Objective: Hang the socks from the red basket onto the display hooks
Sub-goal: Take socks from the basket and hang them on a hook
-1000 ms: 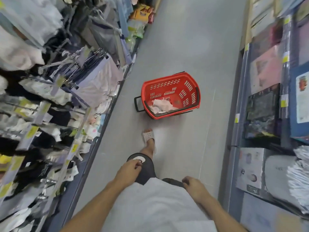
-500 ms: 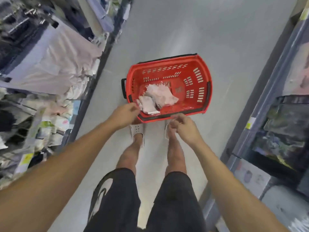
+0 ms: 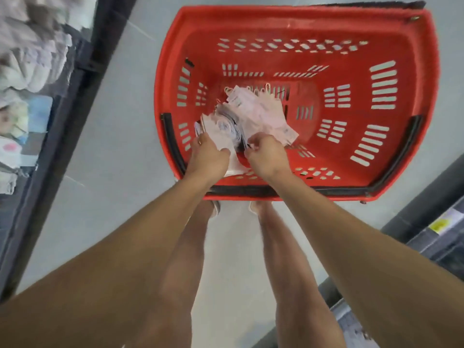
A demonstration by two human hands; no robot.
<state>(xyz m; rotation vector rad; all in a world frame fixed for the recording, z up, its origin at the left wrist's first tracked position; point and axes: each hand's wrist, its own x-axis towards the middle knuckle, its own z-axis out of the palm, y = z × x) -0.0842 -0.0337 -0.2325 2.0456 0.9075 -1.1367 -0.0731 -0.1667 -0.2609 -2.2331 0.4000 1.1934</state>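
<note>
Left hand (image 3: pixel 209 156) and right hand (image 3: pixel 267 156) pinch socks (image 3: pixel 261 116) near-left in basket (image 3: pixel 301 13): light, floppy, probably best held by hanger loops (image 3: pixel 266 87).

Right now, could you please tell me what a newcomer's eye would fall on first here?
The red basket on the grey floor fills the upper middle of the view. Inside it, near its close edge, lies a pile of pale packaged socks, and the left hand and right hand both grip that pile. At the left, a dark shelf holds more pale goods.
</note>
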